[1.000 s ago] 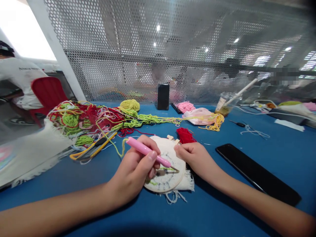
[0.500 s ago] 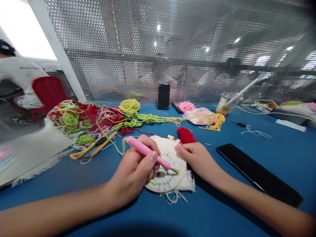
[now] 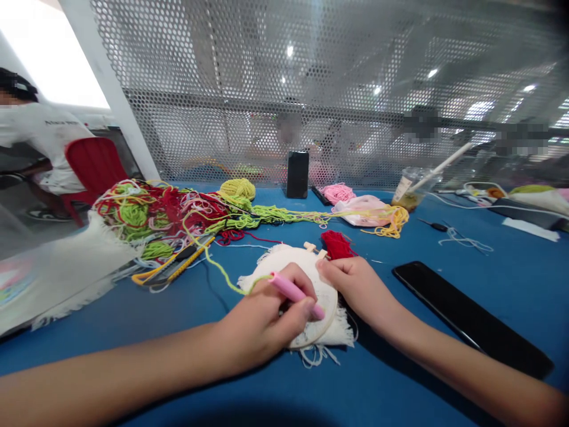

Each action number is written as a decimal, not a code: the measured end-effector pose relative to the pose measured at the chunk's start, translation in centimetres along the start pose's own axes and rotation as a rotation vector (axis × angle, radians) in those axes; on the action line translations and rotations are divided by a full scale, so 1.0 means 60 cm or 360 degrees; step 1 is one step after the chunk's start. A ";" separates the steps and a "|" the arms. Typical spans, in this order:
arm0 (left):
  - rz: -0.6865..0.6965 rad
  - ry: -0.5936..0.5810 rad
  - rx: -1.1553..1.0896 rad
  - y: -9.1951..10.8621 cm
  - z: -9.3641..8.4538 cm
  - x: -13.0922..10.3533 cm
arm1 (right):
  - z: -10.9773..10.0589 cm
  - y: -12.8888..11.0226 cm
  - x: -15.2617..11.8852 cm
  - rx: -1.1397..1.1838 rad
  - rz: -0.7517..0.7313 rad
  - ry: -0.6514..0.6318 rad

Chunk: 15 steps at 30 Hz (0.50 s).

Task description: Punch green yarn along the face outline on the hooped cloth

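Well beyond the pink tool, shirt lettering blurs.

Just one camera is working here, riding on the wearer's head, and it's looking forward and down across the blue bench! Straight up at twelve o'clock it's facing the perforated metal screen, which is filling the upper part of the view. Up close, the left forearm is spanning the low corner towards eight o'clock, the right forearm the one towards four, with the hoop sitting near, just below centre. Sideways, the lens is taking in plenty, from a seated person towards ten o'clock to a white strip at three.
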<state>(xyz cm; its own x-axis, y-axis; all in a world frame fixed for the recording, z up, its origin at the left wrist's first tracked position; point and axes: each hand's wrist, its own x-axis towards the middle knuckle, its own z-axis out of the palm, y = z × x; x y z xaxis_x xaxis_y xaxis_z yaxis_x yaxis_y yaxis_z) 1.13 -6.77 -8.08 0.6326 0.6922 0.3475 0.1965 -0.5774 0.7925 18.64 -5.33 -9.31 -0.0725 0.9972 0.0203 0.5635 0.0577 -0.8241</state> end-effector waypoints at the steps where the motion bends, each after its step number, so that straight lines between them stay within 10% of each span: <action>1: -0.0005 0.0004 0.0016 0.001 0.001 0.001 | -0.001 -0.001 -0.001 -0.0002 -0.0023 -0.0003; 15: -0.0024 0.0364 -0.0278 -0.009 -0.018 -0.006 | -0.006 0.015 0.007 -0.0020 -0.0131 -0.0076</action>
<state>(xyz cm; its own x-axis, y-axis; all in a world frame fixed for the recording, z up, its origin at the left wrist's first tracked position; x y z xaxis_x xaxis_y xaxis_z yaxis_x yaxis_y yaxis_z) -0.01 -6.23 -8.08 0.4412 0.7913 0.4233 0.0602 -0.4968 0.8658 19.40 -4.83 -9.88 -0.1581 0.9856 0.0606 0.5644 0.1405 -0.8135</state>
